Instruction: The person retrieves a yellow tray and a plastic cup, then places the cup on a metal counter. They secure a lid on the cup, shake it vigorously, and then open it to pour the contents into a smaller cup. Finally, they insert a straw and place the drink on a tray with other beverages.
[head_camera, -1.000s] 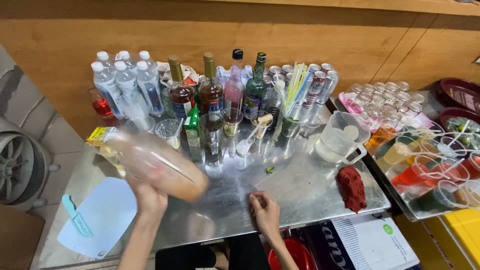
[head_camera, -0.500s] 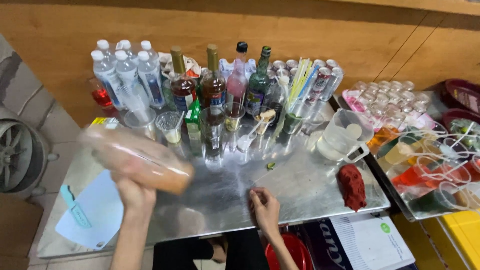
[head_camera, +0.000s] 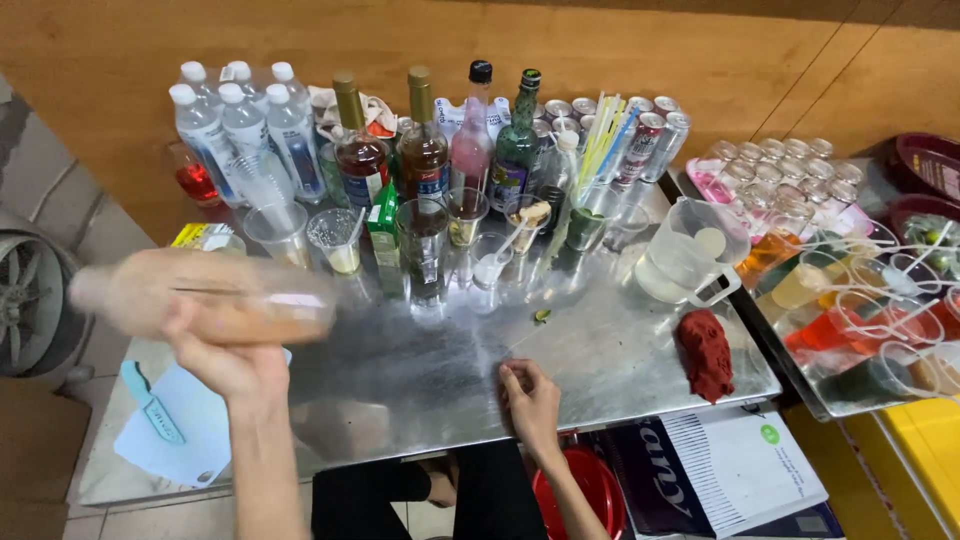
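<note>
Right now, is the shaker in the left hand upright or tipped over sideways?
Tipped sideways. The shaker lies roughly level above the metal table, gripped from below by the left hand. It is motion-blurred, so whether it is sealed cannot be told.

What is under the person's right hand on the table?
The right hand rests flat on the bare steel table, near its front edge. Whether anything small lies beneath the palm cannot be seen, since the hand covers it.

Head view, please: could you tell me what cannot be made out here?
- Shaker in the left hand: motion blur hides its contents and lid.
- Red bucket: cut off by the table edge and right forearm.
- Cups at right: frame edge crops them.
</note>
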